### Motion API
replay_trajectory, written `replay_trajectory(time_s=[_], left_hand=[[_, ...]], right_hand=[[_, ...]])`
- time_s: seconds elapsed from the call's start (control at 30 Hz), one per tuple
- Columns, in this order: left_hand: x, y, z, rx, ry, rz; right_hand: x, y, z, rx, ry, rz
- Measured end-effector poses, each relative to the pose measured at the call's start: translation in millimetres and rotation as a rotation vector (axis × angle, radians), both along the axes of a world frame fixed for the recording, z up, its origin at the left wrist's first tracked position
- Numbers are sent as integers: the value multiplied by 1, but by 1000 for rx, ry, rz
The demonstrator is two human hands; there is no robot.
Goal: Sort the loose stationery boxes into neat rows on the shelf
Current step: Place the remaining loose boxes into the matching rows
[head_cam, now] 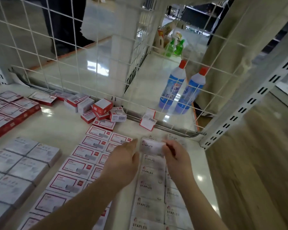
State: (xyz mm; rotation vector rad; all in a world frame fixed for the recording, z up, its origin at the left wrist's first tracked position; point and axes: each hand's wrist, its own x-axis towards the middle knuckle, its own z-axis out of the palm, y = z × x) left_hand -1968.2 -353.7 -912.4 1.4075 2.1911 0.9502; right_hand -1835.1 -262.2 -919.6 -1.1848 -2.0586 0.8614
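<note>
Both hands meet over one small white staples box (pixel 151 146) at the far end of the white rows: the right hand (pixel 176 156) holds a narrow grip on its right end, thumb and fingers pinching it, while the left hand (pixel 123 161) lies flat with straight fingers, its fingertips (pixel 134 141) just beside the box's left edge; whether they actually touch it is blurred. The held box sits above the top of two neat columns of white staples boxes (pixel 150 185) that run down the right part of the shelf (pixel 61 128) toward the camera. Left of them lie two columns of red-framed boxes (pixel 83 155), flat and edge to edge, partly covered by the left forearm. Farther left is a block of grey-white boxes (pixel 22 161), and at the far left edge another block of red-sided boxes (pixel 8 113). At the back of the shelf, against the white wire grid (pixel 83 52), a loose heap of small red and white boxes (pixel 103 110) lies tumbled at odd angles, and one red-edged box (pixel 148 120) leans on the grid to the right of the heap. Beyond the grid, two blue bottles with red caps (pixel 183 87) stand side by side on another shelf, with green spray bottles (pixel 175 47) farther back.
</note>
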Motion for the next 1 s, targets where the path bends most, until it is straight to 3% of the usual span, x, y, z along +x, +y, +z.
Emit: replay_trajectory(time_s=[0.13,0.43,0.67,0.87,1.0], left_hand=[[7,-2,2,101,-116,13],[12,4,6,60,-392,149],[11,9,5,75,-401,208],[14,7,3,85,-363,120],[15,3,-6,57,-285,71]], right_hand=[[3,-11,5,-59,65,6],[13,-17,10,-198,217,-15],[26,-22,14,-339,53,121],[30,-17,10,-147,-76,84],[33,-17,16,-77,-48,107]])
